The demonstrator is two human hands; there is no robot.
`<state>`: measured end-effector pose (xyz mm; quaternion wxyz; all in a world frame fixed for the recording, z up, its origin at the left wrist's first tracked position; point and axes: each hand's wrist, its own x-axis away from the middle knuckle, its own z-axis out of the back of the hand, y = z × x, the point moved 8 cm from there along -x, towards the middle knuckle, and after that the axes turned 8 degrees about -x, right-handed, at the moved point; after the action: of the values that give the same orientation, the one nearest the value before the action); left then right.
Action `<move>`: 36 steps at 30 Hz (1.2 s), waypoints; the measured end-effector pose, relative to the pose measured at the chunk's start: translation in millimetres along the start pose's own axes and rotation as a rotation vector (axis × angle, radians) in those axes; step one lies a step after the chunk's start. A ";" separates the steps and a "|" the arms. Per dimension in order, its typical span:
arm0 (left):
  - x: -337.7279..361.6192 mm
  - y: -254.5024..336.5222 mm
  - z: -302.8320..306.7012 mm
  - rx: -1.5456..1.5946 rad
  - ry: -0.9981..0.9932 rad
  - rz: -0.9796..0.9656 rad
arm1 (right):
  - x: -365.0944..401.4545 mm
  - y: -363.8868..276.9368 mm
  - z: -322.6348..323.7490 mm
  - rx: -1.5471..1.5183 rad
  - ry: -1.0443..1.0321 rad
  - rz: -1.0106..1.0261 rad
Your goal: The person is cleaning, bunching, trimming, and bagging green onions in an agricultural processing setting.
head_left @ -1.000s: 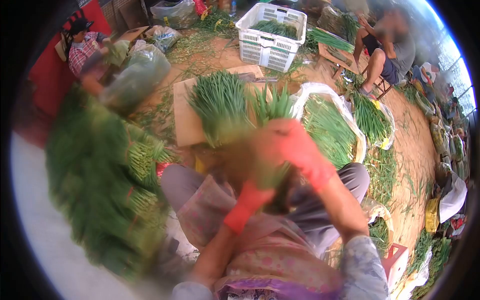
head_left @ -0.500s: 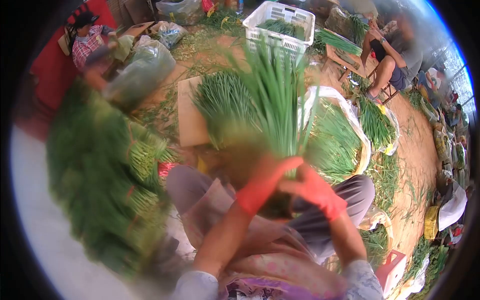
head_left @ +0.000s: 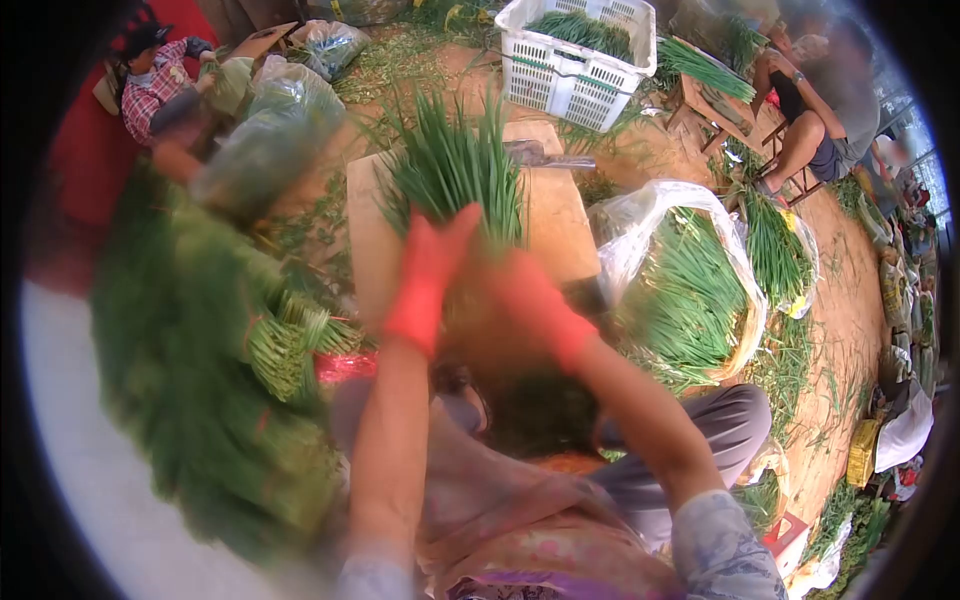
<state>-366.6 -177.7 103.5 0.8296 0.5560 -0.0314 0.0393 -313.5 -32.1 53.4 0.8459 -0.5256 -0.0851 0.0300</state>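
Note:
A bunch of long green chives (head_left: 455, 165) stands over the near part of a wooden board (head_left: 560, 225), leaves pointing away from me. My left hand (head_left: 432, 275), in a red-orange glove, is closed round the left side of the bunch with the thumb across it. My right hand (head_left: 540, 310), gloved alike, is at the lower right of the bunch; motion blur smears its fingers, so its grip does not show. The stem ends between the hands are blurred too. A broad-bladed knife (head_left: 535, 155) lies on the board's far right part.
Tied chive bundles (head_left: 200, 370) are piled at my left. To the right sits an open plastic-lined bag (head_left: 755, 290) of loose chives. A white crate (head_left: 580, 85) with greens stands beyond the board. Co-workers sit at far left and far right; trimmings litter the floor.
My hands have reached forward from above my lap to the board. The chives held upright have moved away from me, and the knife now shows. The view has shifted slightly.

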 end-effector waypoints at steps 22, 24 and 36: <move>-16.2 -51.0 -55.9 -0.618 0.063 -0.056 | -7.5 47.0 13.1 0.184 -0.201 -0.097; -18.9 -53.8 -61.4 -0.649 0.064 -0.074 | -1.8 42.9 12.1 0.210 -0.185 -0.106; -6.7 -33.6 -46.6 -0.594 0.038 0.053 | 3.4 -7.3 72.9 0.111 0.031 0.107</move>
<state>-369.5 -147.6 54.2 0.9551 0.2871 -0.0406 0.0606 -323.1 29.5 91.8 0.8722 -0.4821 -0.0422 0.0717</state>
